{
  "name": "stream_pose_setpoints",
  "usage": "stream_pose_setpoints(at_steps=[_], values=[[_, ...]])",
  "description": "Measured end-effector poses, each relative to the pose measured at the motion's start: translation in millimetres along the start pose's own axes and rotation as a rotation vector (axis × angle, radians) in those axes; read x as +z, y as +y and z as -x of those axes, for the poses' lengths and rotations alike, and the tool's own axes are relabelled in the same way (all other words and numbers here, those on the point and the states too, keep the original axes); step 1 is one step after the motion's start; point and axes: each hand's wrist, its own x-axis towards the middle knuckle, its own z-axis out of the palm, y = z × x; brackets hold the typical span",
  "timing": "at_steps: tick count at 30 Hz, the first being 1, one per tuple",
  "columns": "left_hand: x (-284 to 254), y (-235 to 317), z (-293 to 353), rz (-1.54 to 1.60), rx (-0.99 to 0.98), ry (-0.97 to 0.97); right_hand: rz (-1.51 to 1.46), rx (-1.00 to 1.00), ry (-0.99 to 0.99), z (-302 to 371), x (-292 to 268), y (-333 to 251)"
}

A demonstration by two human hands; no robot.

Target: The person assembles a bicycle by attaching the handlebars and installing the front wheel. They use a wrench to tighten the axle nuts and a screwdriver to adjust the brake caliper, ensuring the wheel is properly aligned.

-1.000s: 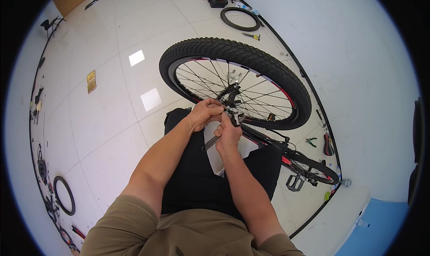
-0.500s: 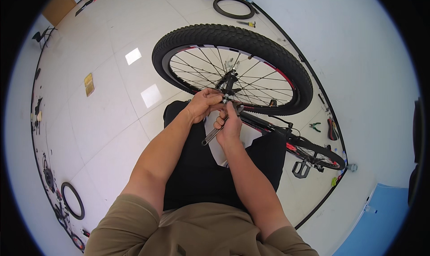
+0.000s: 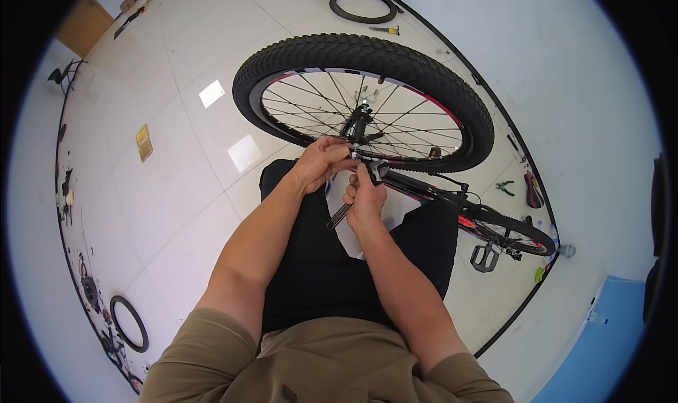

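A bicycle wheel [image 3: 462, 96] with a knobby black tyre stands in front of me, its axle [image 3: 355, 151] pointing back toward my lap. At the near end of that axle, the fingers of my left hand [image 3: 321, 166] are closed in a pinch around the metal hardware; the fingertips partly hide it. My right hand [image 3: 365, 200] is wrapped around an adjustable wrench [image 3: 379, 171], whose jaws stick out past the knuckles while the handle end shows below the palm. My right thumb tip reaches up close to the axle end, and the wrench jaws sit apart from it.
The bicycle frame [image 3: 417, 188] extends right to its other wheel and a pedal [image 3: 484, 257]. Pliers [image 3: 504, 188] and a saddle [image 3: 533, 191] lie by the right wall. Loose tyres rest far off [image 3: 364, 6] and at lower left [image 3: 129, 324]. A yellow packet [image 3: 144, 143] is on the floor.
The view has shifted slightly. My right hand and the wrench have turned a little, with the jaws showing more clearly. The left hand keeps its pinch at the axle.
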Motion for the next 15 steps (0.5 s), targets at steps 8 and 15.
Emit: stream_pose_setpoints(at_steps=[8,15], values=[[7,0,2,-0.049,-0.01,0.033,0.162,-0.115,0.089,-4,-14,3],[4,-3,2,-0.101,0.012,0.08,0.22,0.051,-0.048,-6,-55,-31]])
